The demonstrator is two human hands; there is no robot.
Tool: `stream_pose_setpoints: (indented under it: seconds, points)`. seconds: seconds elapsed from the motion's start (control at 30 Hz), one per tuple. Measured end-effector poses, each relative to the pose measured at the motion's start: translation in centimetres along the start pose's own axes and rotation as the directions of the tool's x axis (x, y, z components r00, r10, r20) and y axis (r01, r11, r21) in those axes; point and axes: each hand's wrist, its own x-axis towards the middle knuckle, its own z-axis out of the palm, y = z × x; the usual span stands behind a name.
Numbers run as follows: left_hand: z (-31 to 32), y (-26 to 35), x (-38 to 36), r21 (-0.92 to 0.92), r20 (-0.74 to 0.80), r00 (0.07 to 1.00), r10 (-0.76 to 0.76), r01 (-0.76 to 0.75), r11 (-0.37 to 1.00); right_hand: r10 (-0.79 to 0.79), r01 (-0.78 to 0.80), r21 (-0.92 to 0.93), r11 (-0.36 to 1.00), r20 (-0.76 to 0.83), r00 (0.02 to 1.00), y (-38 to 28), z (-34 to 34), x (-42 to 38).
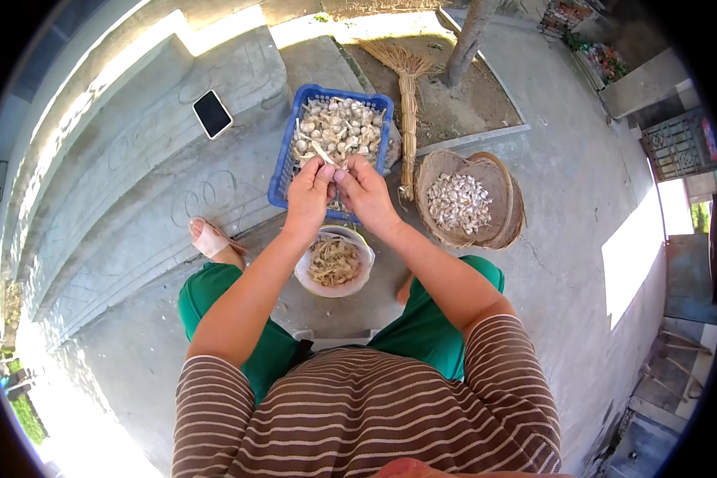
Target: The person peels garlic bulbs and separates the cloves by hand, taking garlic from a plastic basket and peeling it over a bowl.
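Observation:
My left hand (309, 193) and my right hand (363, 193) meet over the near edge of a blue plastic basket (280, 174). Both are closed, thumbs and fingers pinched together on a garlic bulb whose pale dry stalk (323, 153) sticks up between them; the bulb itself is mostly hidden by my fingers. Many whole garlic bulbs (341, 127) fill the basket. Just below my hands, between my legs, stands a white bowl (364, 275) holding dry stalks and peelings (332, 261). To the right, a woven basket (432, 169) contains separated garlic cloves (459, 202).
A straw broom (409, 103) lies beyond the woven basket, near a tree trunk (464, 48). On the concrete step to the left rests a dark-screened phone or tablet (213, 114). My sandalled foot (211, 237) is planted left of the bowl.

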Motion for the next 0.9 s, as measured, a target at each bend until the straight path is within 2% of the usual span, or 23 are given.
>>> stream_pose_setpoints:
  seconds: [0.03,0.13,0.2,0.27,0.37,0.43,0.47,0.53,0.6,0.67,0.7,0.73,0.77,0.8,0.83,0.87,0.9]
  points:
    - [0.1,-0.1,-0.2,0.058,-0.018,1.0,0.024,-0.023,0.998,0.009,-0.009,0.05,0.999,-0.005,1.0,0.2,0.1,-0.2]
    - [0.2,-0.3,-0.8,0.077,-0.021,0.998,0.056,-0.054,0.996,0.044,-0.044,0.143,0.989,-0.001,0.999,0.0,0.4,-1.0]
    - [0.0,-0.5,-1.0,0.029,-0.02,1.0,0.014,-0.014,0.999,0.065,-0.066,0.188,0.98,0.009,0.998,-0.2,0.4,-1.4]
    - [0.0,-0.7,-1.4,-0.019,-0.017,0.999,-0.027,0.027,0.999,0.18,-0.181,0.431,0.884,0.044,0.983,-0.1,0.2,-1.7]
    - [0.0,-0.3,-1.9,-0.128,-0.012,0.999,-0.041,0.039,0.991,0.237,-0.249,0.461,0.851,0.086,0.968,-0.6,0.0,-2.0]
    - [-0.2,0.3,-1.9,-0.297,0.043,0.993,-0.111,0.119,0.947,0.245,-0.265,0.477,0.838,0.105,0.964,-1.1,-0.1,-1.7]
    - [-0.3,0.3,-2.0,-0.298,0.04,0.993,-0.109,0.116,0.947,0.254,-0.282,0.492,0.824,0.124,0.959,-1.2,-0.2,-1.6]
    - [-0.7,0.5,-1.9,-0.429,0.116,0.986,-0.116,0.155,0.89,0.256,-0.285,0.494,0.822,0.126,0.958,-1.4,-0.7,-1.6]
    - [-1.3,0.9,-1.7,-0.448,0.067,0.992,-0.111,0.129,0.885,0.266,-0.294,0.5,0.814,0.13,0.955,-1.2,-1.2,-1.7]
    - [-2.2,1.0,-1.4,-0.464,0.013,0.993,-0.114,0.107,0.879,0.353,-0.397,0.31,0.864,0.189,0.916,-0.9,-1.8,-1.9]
    - [-2.9,0.8,-1.1,-0.446,-0.005,0.998,-0.059,0.05,0.893,0.382,-0.422,0.146,0.895,0.238,0.893,0.6,-2.6,-1.7]
    - [-3.5,0.8,-1.0,-0.429,-0.021,1.0,-0.002,-0.007,0.903,0.391,-0.432,0.144,0.89,0.243,0.888,2.2,-2.6,-2.2]
    - [-4.1,0.9,-1.1,-0.42,-0.011,1.0,-0.005,0.0,0.907,0.202,-0.138,-0.269,0.953,0.229,0.952,3.7,-2.6,-2.6]
    - [-4.3,1.1,-1.2,-0.421,-0.013,1.0,-0.008,0.001,0.907,0.007,0.189,-0.62,0.761,0.299,0.954,4.1,-2.5,-3.0]
    - [-4.2,1.4,-1.4,-0.403,-0.036,0.999,-0.017,0.001,0.915,0.208,0.099,-0.699,0.708,0.34,0.917,4.2,-2.6,-3.4]
    - [-4.1,1.5,-1.4,-0.386,-0.058,0.998,-0.023,-0.001,0.922,0.208,0.1,-0.702,0.705,0.339,0.918,4.6,-2.6,-4.0]
    - [-4.2,1.6,-1.0,-0.387,-0.054,0.998,-0.013,-0.009,0.922,0.193,0.156,-0.751,0.642,0.356,0.914,4.7,-2.3,-4.3]
